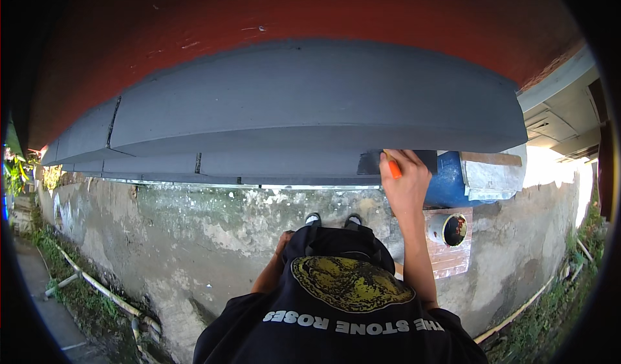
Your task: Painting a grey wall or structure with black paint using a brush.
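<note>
My right hand (pixel 406 170) is closed around the orange handle of a paintbrush (pixel 394 169), whose bristles are hidden at the lower face of the grey ledge (pixel 291 161). Around the brush lies a darker grey, wet-looking patch (pixel 370 163), and the dark colour continues right of my hand. Above it runs a broad grey ledge (pixel 310 92) under a red wall (pixel 291 9). My left hand (pixel 286 238) hangs low beside my dark shirt, partly hidden; its fingers cannot be made out clearly. An open paint can (pixel 454 230) with dark contents stands right of my right forearm.
The paint can stands on a tiled board (pixel 449 262). Behind it is a blue drum (pixel 446 179) with a pale sheet (pixel 490 178) on it. Stained concrete ground (pixel 218 247) lies around my feet, with pipes (pixel 104 291) and plants near the left edge. Dark vertical gaps cut the ledge.
</note>
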Motion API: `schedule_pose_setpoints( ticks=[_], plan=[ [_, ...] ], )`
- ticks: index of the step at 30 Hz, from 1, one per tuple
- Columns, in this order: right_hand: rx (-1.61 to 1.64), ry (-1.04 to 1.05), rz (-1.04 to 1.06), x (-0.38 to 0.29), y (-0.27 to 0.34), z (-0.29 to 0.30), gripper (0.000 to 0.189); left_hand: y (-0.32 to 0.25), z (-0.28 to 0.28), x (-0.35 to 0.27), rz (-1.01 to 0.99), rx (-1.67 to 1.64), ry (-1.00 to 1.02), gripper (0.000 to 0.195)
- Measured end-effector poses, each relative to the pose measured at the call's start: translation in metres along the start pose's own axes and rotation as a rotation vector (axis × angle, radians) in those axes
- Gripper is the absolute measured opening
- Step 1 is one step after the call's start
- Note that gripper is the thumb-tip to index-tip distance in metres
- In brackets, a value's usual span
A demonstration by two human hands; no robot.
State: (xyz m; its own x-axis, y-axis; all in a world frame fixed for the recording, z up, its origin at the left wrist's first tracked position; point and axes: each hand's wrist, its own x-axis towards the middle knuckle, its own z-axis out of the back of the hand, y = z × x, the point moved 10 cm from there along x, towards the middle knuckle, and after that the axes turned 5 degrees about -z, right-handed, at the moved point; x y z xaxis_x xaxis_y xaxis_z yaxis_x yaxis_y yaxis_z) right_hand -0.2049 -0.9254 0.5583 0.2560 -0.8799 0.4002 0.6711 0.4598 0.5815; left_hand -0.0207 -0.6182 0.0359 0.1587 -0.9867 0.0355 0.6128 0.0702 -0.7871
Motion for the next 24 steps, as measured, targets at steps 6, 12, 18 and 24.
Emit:
schedule_pose_setpoints(
  ticks=[6,12,18,24],
  plan=[
    [0.662,0.069,-0.376,-0.002,-0.047,-0.038,0.013,-0.010,0.013,0.016,-0.092,-0.150,0.036,0.019],
    [0.576,-0.181,-0.583,0.003,-0.138,0.024,0.017,0.009,0.012,0.004,-0.177,-0.036,0.025,0.019],
    [0.150,-0.289,-0.331,0.003,-0.074,0.066,0.015,0.036,0.014,-0.009,-0.070,-0.170,-0.046,0.020],
    [-0.142,0.037,0.069,-0.005,0.031,-0.028,0.012,0.056,0.006,-0.026,0.033,-0.290,-0.019,0.027]
  ],
)
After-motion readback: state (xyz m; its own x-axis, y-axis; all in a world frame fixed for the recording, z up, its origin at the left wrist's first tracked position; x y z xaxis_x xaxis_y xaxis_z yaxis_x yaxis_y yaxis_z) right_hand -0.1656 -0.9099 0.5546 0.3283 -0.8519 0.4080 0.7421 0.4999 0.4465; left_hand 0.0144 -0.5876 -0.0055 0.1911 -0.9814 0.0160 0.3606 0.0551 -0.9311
